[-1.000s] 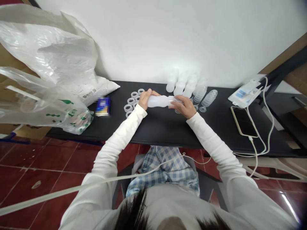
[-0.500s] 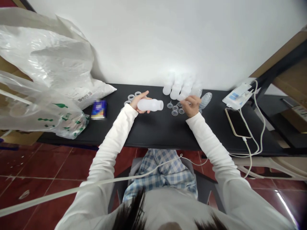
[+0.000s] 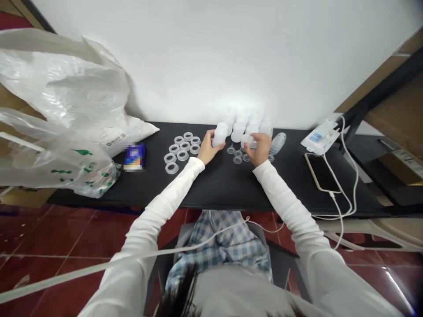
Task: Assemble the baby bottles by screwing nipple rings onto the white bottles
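My left hand (image 3: 209, 149) is closed around a frosted white plastic bottle (image 3: 220, 134), nearly upright at the front left of the bottle group. In my right hand (image 3: 260, 149), fingers wrapped round it, is a clear, rounded plastic cap (image 3: 247, 141); the fingers cover part of it. Several white bottles (image 3: 238, 131) stand against the wall behind both hands. Small clear discs with stems (image 3: 237, 160) lie on the table between my hands. Left of my left hand, white rings (image 3: 183, 155) are laid in rows. A nested stack of clear caps (image 3: 278, 142) lies right of my right hand.
Large white plastic bags (image 3: 69, 101) fill the left side, with a blue packet (image 3: 135, 156) beside them. A phone (image 3: 322, 172) with a charging cable and a white-and-blue package (image 3: 320, 137) are on the right of the black table (image 3: 228, 193). A pale strap (image 3: 109, 264) crosses in front.
My left hand has moved right and turned the bottle from lying sideways to nearly upright by the other bottles. My right hand has shifted slightly down and left, still holding the clear piece.
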A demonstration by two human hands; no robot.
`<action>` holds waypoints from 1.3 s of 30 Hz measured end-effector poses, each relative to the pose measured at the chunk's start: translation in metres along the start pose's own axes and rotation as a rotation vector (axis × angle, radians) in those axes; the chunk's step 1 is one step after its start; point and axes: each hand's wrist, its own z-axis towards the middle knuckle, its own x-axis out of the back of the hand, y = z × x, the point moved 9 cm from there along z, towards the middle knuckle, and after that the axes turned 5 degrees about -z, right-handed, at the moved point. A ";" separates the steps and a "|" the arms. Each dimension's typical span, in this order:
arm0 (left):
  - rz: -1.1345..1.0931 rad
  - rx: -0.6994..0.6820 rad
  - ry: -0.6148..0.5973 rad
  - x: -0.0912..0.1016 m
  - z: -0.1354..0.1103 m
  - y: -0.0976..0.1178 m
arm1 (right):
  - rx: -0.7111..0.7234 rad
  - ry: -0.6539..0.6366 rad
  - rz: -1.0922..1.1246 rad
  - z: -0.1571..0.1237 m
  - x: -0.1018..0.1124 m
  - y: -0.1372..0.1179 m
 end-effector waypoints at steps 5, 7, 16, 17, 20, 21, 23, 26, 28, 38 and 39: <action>0.306 0.105 0.124 -0.008 0.009 -0.002 | 0.057 0.043 -0.043 0.002 0.008 -0.010; 0.421 0.135 0.190 -0.005 0.018 -0.001 | 0.064 0.040 -0.045 0.003 0.009 -0.012; 0.062 0.099 0.269 -0.013 0.052 -0.028 | 0.003 -0.107 -0.010 0.000 -0.004 -0.009; 0.020 0.092 0.249 -0.015 0.051 -0.030 | -0.009 -0.117 -0.008 0.000 -0.005 -0.008; -0.037 0.086 0.226 -0.017 0.038 -0.031 | -0.022 -0.088 -0.001 0.001 -0.002 -0.008; -0.032 0.074 0.230 -0.015 0.031 -0.027 | -0.023 -0.063 0.005 0.001 -0.001 -0.009; -0.013 0.019 0.201 -0.015 0.013 -0.010 | -0.031 -0.017 0.023 0.001 0.002 -0.012; -0.078 -0.136 -0.036 -0.031 -0.016 0.026 | -0.064 0.001 0.043 0.000 0.001 -0.018; -0.116 -0.228 -0.158 -0.041 -0.035 0.048 | -0.090 -0.002 0.053 -0.001 -0.001 -0.023; -0.439 0.007 -0.071 -0.042 -0.040 0.046 | -0.277 -0.106 0.169 -0.009 -0.016 -0.027; -0.481 0.035 -0.070 -0.043 -0.040 0.044 | -0.265 -0.117 0.167 -0.009 -0.017 -0.028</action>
